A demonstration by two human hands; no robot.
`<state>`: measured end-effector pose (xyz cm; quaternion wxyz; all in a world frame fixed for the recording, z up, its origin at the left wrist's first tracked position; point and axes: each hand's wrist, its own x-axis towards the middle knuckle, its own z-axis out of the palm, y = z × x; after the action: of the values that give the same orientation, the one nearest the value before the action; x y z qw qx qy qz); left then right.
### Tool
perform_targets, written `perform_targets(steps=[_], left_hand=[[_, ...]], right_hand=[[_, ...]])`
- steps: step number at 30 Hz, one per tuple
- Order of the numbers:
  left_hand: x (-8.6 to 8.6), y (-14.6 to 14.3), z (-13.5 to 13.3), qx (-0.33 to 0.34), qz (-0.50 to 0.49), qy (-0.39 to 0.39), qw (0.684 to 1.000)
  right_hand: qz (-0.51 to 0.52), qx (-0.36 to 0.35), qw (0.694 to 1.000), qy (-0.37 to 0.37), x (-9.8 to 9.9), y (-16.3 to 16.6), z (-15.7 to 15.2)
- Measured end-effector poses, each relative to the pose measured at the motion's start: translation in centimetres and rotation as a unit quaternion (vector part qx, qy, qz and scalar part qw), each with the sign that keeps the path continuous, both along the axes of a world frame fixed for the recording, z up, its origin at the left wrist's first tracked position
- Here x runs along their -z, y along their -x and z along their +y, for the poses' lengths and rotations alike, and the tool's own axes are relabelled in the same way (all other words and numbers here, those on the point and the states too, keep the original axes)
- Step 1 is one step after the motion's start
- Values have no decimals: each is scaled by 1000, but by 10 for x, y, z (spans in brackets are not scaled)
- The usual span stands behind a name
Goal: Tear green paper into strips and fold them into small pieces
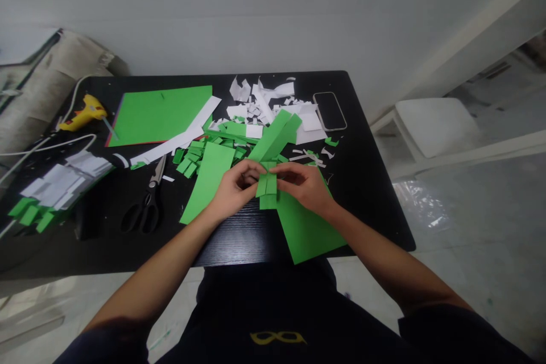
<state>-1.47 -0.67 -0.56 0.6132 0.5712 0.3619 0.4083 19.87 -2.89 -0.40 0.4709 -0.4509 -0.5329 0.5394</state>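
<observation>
On the black table [232, 242], a yellow glue gun [87, 112] lies at the far left, beside a green stack [164, 116] of sheets. A long white strip [173, 142] crosses the stack's near right corner. Nearer, black-handled scissors [148, 205] lie with their blades pointing away from the person, and to their left is a cluster of white pieces [68, 182] with green ones at its near end. White scraps [273, 91] are heaped at the back, just beside a phone [330, 111]. Green bits [190, 158] crowd the middle, and folded green strips [277, 133] lie just beyond the hands. A left sheet [209, 173] and a right sheet [302, 230], both green, flank the work; the right hand and forearm cover part of the latter. A white stool [437, 125] stands off to the right.

The small green piece [267, 186] is between the hands, above the near part of the table, with a seam down its middle. The left hand [238, 186] pinches its left side, thumb below and curled fingers above. The right hand [310, 186] has thumb and forefinger nearly together at its upper right edge, pinching it; its other fingers are mostly hidden.
</observation>
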Motion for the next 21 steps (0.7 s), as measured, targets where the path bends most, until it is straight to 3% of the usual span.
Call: perform_targets(steps=[9, 16, 21], left_hand=[[4, 0, 1, -27, 56, -49, 997], [2, 0, 2, -26, 73, -107, 991], [2, -1, 1, -37, 92, -87, 991]], right_hand=[[29, -8, 999, -29, 7, -1, 2], [44, -20, 999, 13, 4, -4, 5], [53, -20, 998, 24, 6, -5, 5]])
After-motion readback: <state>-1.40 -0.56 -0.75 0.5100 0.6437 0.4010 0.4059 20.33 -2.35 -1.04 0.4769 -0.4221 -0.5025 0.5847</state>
